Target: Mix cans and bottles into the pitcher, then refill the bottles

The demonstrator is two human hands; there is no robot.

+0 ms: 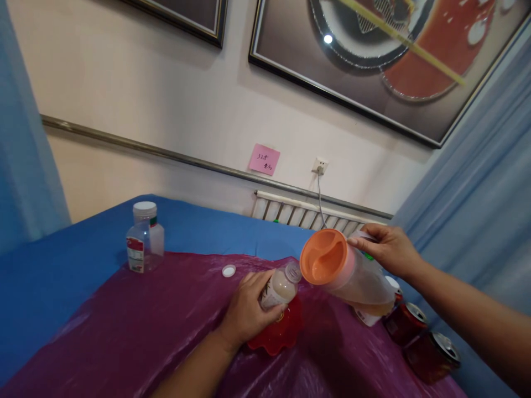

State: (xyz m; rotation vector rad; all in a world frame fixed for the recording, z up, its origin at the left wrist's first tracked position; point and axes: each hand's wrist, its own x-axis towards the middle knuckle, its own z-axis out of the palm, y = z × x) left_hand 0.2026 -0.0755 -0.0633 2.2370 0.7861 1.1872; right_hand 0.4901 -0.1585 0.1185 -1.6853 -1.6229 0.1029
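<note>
My left hand [244, 315] is closed around a small clear bottle [284, 287] of cloudy liquid, tilted to the right with its mouth uncapped. Below the bottle lies a red scalloped dish [276, 337], partly hidden by my hand. My right hand [388, 249] grips the handle of a translucent pitcher [363, 276], which leans left. Its orange lid [323, 257] is close to the bottle's mouth; I cannot tell whether they touch. Some pale brown liquid shows low in the pitcher. A white cap [228, 271] rests on the purple plastic sheet [174, 309] to the left.
An empty clear jar with a white lid [145, 243] stands at the left on the blue cloth [199, 226]. Several containers stand at the right, among them a red can [406, 323] and a dark can [433, 356]. A radiator [286, 213] is behind, below a plugged wall socket [319, 166].
</note>
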